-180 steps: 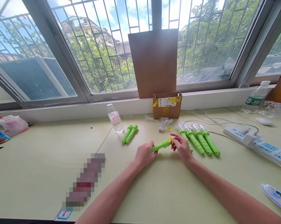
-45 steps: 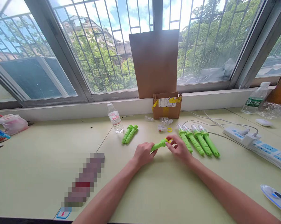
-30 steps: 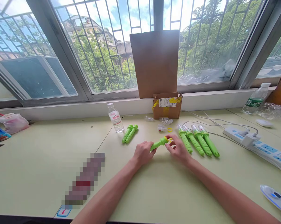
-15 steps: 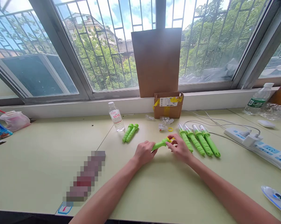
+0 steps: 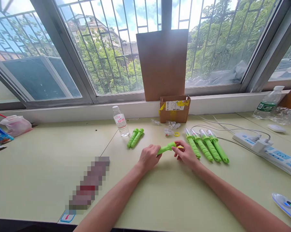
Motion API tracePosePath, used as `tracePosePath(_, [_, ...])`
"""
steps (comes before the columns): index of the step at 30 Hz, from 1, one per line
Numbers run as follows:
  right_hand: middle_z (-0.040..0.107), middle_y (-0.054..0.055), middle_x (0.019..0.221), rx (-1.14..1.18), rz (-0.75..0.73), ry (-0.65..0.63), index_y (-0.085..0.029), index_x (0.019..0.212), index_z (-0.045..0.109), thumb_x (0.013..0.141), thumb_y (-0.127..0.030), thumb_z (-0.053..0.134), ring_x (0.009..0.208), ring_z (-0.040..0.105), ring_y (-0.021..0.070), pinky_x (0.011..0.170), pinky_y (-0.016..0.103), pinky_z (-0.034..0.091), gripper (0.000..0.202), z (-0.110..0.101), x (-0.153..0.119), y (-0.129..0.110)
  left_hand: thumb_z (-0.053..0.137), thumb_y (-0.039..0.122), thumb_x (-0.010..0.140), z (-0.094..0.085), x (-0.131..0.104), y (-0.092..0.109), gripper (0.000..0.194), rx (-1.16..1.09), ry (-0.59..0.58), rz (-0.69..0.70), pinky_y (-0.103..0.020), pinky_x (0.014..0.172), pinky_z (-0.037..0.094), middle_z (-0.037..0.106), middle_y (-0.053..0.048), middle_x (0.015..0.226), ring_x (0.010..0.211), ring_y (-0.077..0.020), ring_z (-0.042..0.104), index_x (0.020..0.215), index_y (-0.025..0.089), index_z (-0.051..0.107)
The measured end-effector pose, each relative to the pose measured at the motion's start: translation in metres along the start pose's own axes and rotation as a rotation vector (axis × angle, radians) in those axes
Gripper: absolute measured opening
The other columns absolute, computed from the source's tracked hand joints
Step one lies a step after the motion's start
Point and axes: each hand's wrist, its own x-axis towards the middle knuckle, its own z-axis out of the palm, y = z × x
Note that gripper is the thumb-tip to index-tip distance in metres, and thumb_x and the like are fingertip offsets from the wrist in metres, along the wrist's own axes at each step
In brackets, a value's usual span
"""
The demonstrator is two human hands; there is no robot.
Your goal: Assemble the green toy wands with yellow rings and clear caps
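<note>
My left hand (image 5: pixel 148 158) is wrapped round the spiral-grooved handle of a green plastic tube (image 5: pixel 165 149), tilted with its wider, ribbed end up to the right. At that end, my right hand (image 5: pixel 187 156) pinches a thin yellow ring (image 5: pixel 180 147); the fingers partly hide both it and the tube's end. Right of my hands lie several green tubes with clear tops (image 5: pixel 205 145) in a row. Two green tubes without clear tops (image 5: pixel 135 138) rest side by side to the left. Beyond my hands are a loose yellow ring (image 5: pixel 176 134) and clear plastic pieces (image 5: pixel 169 132).
A small cardboard box (image 5: pixel 174 111) stands by the window, a brown board (image 5: pixel 162 64) behind it. A water bottle (image 5: pixel 121 121) is at the back left. Cables and a power strip (image 5: pixel 268 149) occupy the right. A blurred-out object (image 5: pixel 89 183) lies front left.
The yellow ring has come away from the tube's mouth, slightly down and right, in my right fingers. The tube's ribbed end shows more fully. My left hand keeps its hold.
</note>
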Motion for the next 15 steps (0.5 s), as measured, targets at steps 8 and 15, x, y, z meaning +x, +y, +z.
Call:
tracePosePath(8, [0.061, 0.006, 0.098, -0.111, -0.126, 0.13, -0.022, 0.102, 0.059, 0.075, -0.049, 0.064, 0.057, 0.057, 0.0123, 0.05, 0.028, 0.05, 0.039, 0.002, -0.001, 0.002, 0.052, 0.025, 0.082, -0.003, 0.002, 0.009, 0.006, -0.003, -0.071, -0.056, -0.027, 0.052, 0.026, 0.065, -0.002, 0.073, 0.069, -0.0175, 0.056, 0.084, 0.02, 0.055])
tracePosePath(15, [0.062, 0.005, 0.09, -0.125, -0.172, 0.175, -0.02, 0.097, 0.065, 0.073, -0.048, 0.066, 0.057, 0.056, 0.0125, 0.05, 0.028, 0.05, 0.036, 0.002, 0.0, 0.005, 0.053, 0.025, 0.082, -0.001, 0.002, 0.011, 0.006, -0.039, -0.076, -0.092, -0.026, 0.053, 0.028, 0.065, -0.002, 0.073, 0.069, -0.0169, 0.057, 0.084, 0.02, 0.056])
